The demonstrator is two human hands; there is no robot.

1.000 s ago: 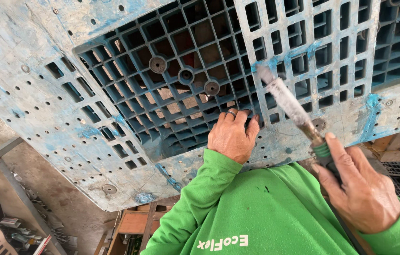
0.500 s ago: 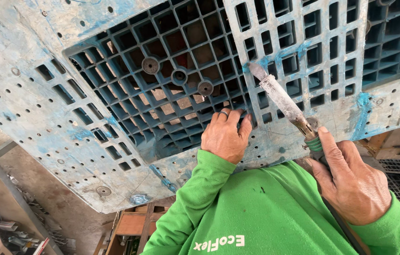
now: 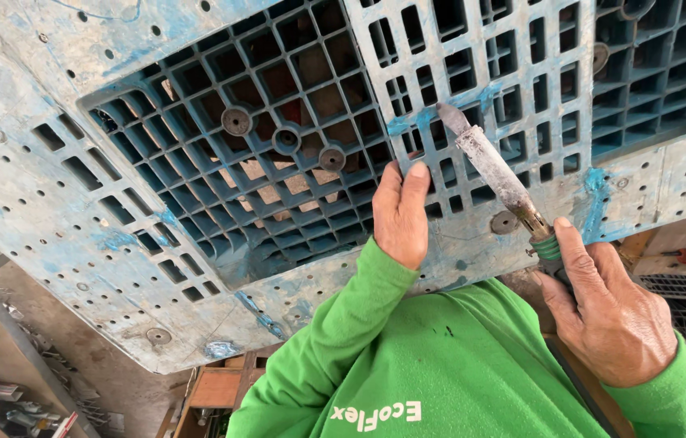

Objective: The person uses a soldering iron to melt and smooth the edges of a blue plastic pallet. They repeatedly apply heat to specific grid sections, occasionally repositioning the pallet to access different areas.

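Left hand is lying flat against the worn blue plastic pallet, fingers pointing up along the grid ribs. Right hand is gripping the green-collared handle of a soldering iron, its crusted tip touching a blue-smeared rib. Green sleeves are filling the lower frame.
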